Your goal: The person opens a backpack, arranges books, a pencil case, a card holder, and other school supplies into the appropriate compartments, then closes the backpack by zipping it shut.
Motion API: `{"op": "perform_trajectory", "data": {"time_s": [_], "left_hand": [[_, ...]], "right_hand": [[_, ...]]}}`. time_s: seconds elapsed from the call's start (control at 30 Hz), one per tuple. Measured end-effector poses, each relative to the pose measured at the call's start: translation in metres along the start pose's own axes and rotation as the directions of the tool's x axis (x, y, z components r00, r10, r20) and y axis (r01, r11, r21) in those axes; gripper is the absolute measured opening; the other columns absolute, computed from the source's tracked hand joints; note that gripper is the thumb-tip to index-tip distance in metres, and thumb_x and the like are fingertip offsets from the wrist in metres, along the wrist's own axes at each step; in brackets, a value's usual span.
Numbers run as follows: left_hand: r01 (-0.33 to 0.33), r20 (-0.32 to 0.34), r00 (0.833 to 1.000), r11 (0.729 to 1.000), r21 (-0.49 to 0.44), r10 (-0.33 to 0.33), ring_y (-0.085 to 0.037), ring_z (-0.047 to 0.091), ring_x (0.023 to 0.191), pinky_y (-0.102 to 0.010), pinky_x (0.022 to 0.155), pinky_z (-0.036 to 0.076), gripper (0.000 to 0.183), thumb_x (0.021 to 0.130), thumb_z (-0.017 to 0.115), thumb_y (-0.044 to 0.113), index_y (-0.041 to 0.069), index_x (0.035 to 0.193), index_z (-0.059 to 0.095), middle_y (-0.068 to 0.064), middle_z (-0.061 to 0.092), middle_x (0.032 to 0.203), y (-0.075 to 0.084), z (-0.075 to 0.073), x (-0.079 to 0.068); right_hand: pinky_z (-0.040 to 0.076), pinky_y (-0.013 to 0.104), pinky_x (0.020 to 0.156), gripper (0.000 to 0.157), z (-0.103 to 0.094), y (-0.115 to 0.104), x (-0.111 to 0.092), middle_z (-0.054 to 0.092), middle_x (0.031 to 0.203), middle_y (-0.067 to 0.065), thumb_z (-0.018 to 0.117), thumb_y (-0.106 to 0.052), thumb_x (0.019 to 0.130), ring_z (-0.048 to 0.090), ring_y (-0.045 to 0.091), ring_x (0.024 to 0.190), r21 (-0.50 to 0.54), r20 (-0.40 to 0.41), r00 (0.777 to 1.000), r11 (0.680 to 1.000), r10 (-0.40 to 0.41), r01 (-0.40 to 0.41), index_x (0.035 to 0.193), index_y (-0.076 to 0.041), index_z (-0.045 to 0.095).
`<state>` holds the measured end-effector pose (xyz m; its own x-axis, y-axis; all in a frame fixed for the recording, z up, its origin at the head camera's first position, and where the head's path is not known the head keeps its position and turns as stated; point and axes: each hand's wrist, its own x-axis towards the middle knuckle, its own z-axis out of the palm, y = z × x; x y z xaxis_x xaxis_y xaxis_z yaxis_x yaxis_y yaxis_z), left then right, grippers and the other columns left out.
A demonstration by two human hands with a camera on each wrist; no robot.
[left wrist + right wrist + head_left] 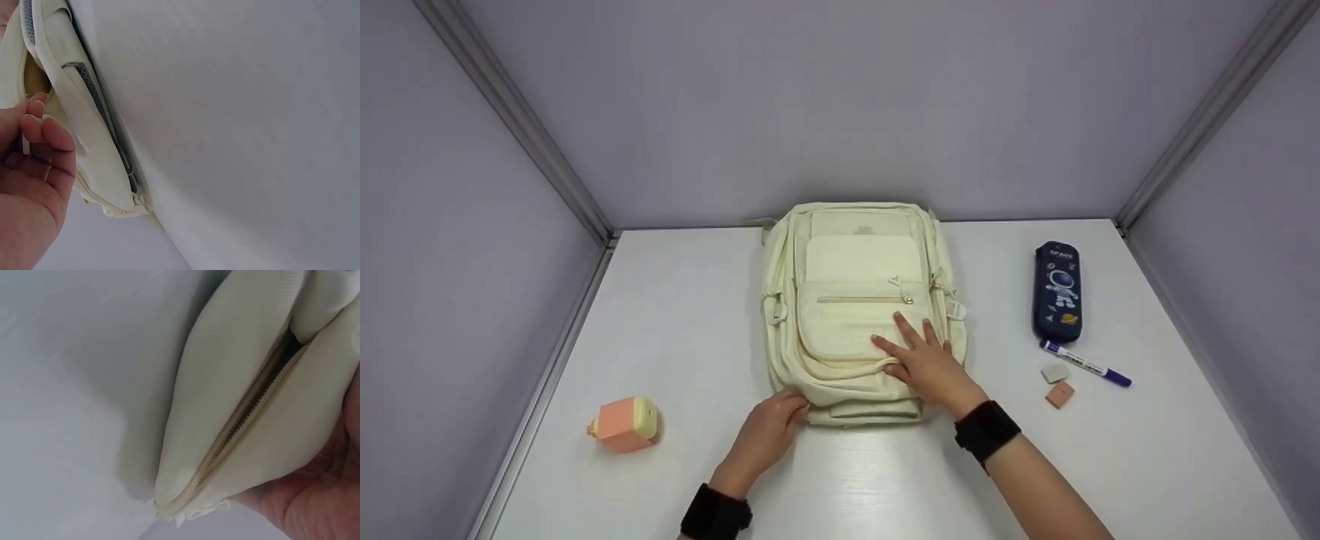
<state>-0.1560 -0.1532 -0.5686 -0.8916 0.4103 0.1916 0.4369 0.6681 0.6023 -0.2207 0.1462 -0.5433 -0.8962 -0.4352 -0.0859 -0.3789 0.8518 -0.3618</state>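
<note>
A cream backpack (862,259) lies front side up in the head view, its top toward the back wall. At its lower left corner my left hand (767,429) pinches a zipper pull (26,145), whose pale end hangs below the fingers in the left wrist view. Just beyond those fingertips the zipper gapes, showing a tan lining (35,80). My right hand (934,367) rests with spread fingers on the lower right of the bag's front. In the right wrist view an unzipped side zipper (247,413) runs along the bag, beside the palm.
An orange and yellow bottle (628,425) lies at the left. To the right are a navy pencil case (1057,292), a white and purple marker (1085,362), a pale eraser (1054,373) and an orange eraser (1060,394). Grey walls (840,97) border the table.
</note>
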Motion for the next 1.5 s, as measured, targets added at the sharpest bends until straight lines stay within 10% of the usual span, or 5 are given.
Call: {"op": "perform_trajectory", "data": {"time_s": [0.73, 1.0, 1.17, 1.33, 1.5], "left_hand": [[-0.109, 0.055, 0.993, 0.983, 0.15, 0.101, -0.014, 0.065, 0.084, -0.028, 0.069, 0.053, 0.008, 0.089, 0.069, -0.002, 0.006, 0.09, 0.07, 0.001, 0.064, 0.091, 0.023, -0.006, 0.01], [0.054, -0.006, 0.999, 0.994, 0.099, -0.053, -0.009, 0.057, 0.066, -0.028, 0.059, 0.048, 0.017, 0.09, 0.07, 0.006, 0.01, 0.074, 0.067, 0.005, 0.06, 0.073, 0.027, -0.007, 0.009], [0.151, -0.055, 0.988, 0.985, 0.089, -0.146, -0.01, 0.061, 0.066, -0.028, 0.058, 0.049, 0.017, 0.088, 0.073, 0.008, 0.012, 0.073, 0.066, 0.003, 0.064, 0.071, 0.03, -0.007, 0.011], [0.193, -0.041, 0.981, 0.98, 0.054, -0.191, -0.018, 0.067, 0.078, -0.034, 0.067, 0.054, 0.002, 0.088, 0.071, 0.003, 0.004, 0.086, 0.072, -0.005, 0.07, 0.082, 0.034, -0.009, 0.012], [0.191, -0.056, 0.98, 0.981, 0.035, -0.188, -0.018, 0.065, 0.073, -0.033, 0.062, 0.053, 0.005, 0.086, 0.07, -0.001, 0.002, 0.088, 0.066, -0.006, 0.067, 0.08, 0.038, -0.009, 0.013]], "right_hand": [[0.026, 0.081, 0.09, 0.053, 0.0, 0.004, 0.006, 0.001, 0.164, 0.002, 0.046, -0.046, 0.101, -0.001, 0.053, 0.141, 0.048, 0.044, 0.997, 0.997, 0.062, -0.064, 0.152, -0.04, 0.034], [0.025, 0.079, 0.093, 0.056, -0.004, -0.003, 0.002, 0.005, 0.164, 0.007, 0.053, -0.042, 0.1, 0.001, 0.055, 0.141, 0.045, 0.066, 0.996, 0.997, 0.057, -0.06, 0.152, -0.034, 0.036], [0.032, 0.069, 0.099, 0.046, -0.012, -0.026, -0.007, 0.036, 0.152, 0.019, 0.066, -0.027, 0.096, 0.03, 0.049, 0.137, -0.032, -0.046, 0.998, 0.999, -0.037, 0.035, 0.14, -0.019, 0.055], [0.049, 0.041, 0.084, 0.032, -0.006, -0.059, -0.007, 0.06, 0.111, 0.01, 0.077, -0.015, 0.087, 0.059, 0.027, 0.1, -0.119, -0.259, 0.917, 0.952, -0.303, 0.281, 0.117, -0.01, 0.068], [0.048, 0.029, 0.062, 0.035, 0.014, -0.083, -0.004, 0.061, 0.089, -0.001, 0.079, -0.016, 0.084, 0.059, 0.015, 0.074, -0.116, -0.253, 0.867, 0.903, -0.429, 0.413, 0.117, -0.012, 0.067]]}}
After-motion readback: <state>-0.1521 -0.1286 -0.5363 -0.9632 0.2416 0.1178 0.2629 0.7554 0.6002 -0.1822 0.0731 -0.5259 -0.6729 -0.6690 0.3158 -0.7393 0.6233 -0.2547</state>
